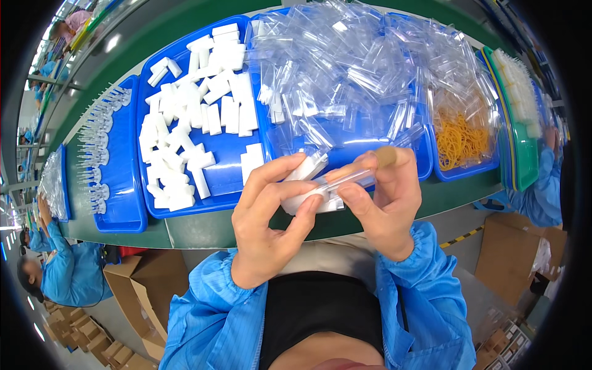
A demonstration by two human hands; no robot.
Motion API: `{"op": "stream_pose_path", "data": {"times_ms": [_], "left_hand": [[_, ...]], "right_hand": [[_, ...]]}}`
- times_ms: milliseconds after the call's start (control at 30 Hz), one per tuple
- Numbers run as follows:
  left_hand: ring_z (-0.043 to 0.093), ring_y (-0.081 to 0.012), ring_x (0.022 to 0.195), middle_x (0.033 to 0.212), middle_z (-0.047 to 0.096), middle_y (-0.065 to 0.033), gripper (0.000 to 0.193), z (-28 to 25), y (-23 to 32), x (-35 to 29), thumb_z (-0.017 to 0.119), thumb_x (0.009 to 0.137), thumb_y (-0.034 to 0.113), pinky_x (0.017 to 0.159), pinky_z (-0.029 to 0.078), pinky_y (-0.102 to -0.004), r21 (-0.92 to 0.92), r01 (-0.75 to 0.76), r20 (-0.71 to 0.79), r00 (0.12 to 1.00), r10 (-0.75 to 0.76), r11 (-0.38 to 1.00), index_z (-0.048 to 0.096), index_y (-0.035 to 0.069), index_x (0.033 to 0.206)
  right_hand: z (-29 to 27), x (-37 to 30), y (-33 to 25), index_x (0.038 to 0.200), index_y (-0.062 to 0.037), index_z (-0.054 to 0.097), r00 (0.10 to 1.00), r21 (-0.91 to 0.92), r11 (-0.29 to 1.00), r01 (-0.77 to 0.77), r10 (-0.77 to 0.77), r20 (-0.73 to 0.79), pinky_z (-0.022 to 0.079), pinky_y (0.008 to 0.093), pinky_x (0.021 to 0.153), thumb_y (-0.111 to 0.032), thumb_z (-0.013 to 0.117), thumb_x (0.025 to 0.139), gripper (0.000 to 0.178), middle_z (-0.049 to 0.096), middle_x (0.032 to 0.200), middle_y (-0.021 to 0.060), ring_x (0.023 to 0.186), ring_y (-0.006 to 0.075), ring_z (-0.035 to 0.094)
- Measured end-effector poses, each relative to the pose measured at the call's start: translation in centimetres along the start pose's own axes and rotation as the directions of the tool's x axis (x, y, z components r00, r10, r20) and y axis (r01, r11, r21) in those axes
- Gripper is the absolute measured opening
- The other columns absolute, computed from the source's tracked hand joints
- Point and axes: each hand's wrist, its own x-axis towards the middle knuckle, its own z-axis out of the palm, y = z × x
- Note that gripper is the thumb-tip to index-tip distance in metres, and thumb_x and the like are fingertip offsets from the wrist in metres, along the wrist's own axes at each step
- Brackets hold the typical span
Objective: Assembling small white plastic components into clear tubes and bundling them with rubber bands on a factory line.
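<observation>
Just past the table's near edge, my two hands are close together. My left hand [268, 216] pinches a small white block [296, 202] between thumb and fingers. A clear plastic sleeve [359, 177] is gripped by my right hand [391, 203], which wears a tan finger cover on one finger. Block and sleeve meet between the hands; how far one sits inside the other I cannot tell. Behind them lies a blue tray [370, 151] heaped with clear plastic sleeves [333, 68]. To its left, another blue tray [222, 169] holds loose white blocks [179, 135].
At the right, a blue tray holds yellow rubber bands [459, 140] and clear bags. Stacked trays [524, 154] carry white pieces beyond it. Clear pronged plastic parts [95, 160] lie in a blue tray at left. Cardboard boxes [148, 290] stand below; co-workers [74, 268] sit nearby.
</observation>
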Motion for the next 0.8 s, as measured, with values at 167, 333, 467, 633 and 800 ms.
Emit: {"op": "stream_pose_path", "data": {"times_ms": [167,333,467,633,800], "left_hand": [[0.064,-0.0303,0.111,0.125,0.061,-0.0191,0.035,-0.1,-0.1,-0.2,0.078,0.076,-0.003,0.093,0.052,-0.0363,-0.047,-0.028,0.019,0.999,0.029,0.998,0.072,0.002,0.11],[0.063,-0.0307,0.115,0.128,0.06,-0.0188,0.037,0.0,-0.1,-0.2,0.078,0.077,-0.004,0.095,0.052,-0.0368,-0.073,-0.021,0.023,0.999,0.023,0.997,0.072,0.003,0.113],[0.06,-0.0315,0.119,0.132,0.056,-0.0216,0.035,-0.5,0.3,-0.2,0.075,0.079,-0.005,0.098,0.051,-0.0386,-0.138,0.047,0.065,0.997,-0.038,0.989,0.071,-0.001,0.113],[0.058,-0.0338,0.121,0.136,0.052,-0.0228,0.039,-2.1,0.0,0.1,0.076,0.078,-0.005,0.1,0.05,-0.04,-0.433,0.168,0.15,0.982,-0.113,0.886,0.071,0.0,0.116],[0.058,-0.0354,0.122,0.131,0.053,-0.022,0.034,-1.7,-0.8,-0.5,0.079,0.077,-0.003,0.103,0.048,-0.043,-0.396,0.043,0.162,0.987,0.023,0.917,0.072,-0.002,0.111]], "right_hand": [[-1.3,1.2,-0.9,0.111,-0.0013,0.045,0.992,-0.027,0.994,-0.11,0.112,0.06,0.05,0.0276,0.084,-0.001,0.075,0.085,0.039,0.07,0.097,0.0134,0.094,0.0161,0.068],[-1.1,0.9,-0.5,0.111,-0.001,0.047,0.992,-0.096,0.995,-0.01,0.021,0.121,0.05,0.027,0.084,-0.003,0.076,0.086,0.039,0.068,0.098,0.0113,0.095,0.0152,0.068],[-1.0,1.3,-0.4,0.11,-0.0014,0.048,0.988,-0.026,0.995,-0.101,0.103,0.119,0.049,0.0275,0.086,-0.004,0.075,0.087,0.036,0.067,0.1,0.0096,0.097,0.015,0.067],[-2.5,2.6,-0.7,0.109,-0.0012,0.052,0.983,0.099,0.981,-0.167,0.158,0.096,0.047,0.0295,0.089,-0.005,0.074,0.088,0.031,0.067,0.101,0.0091,0.097,0.0155,0.065],[-2.5,1.9,-0.5,0.109,-0.0011,0.057,0.981,0.045,0.993,-0.111,0.102,0.165,0.047,0.0305,0.089,-0.007,0.075,0.087,0.029,0.066,0.103,0.0095,0.097,0.0155,0.063]]}}
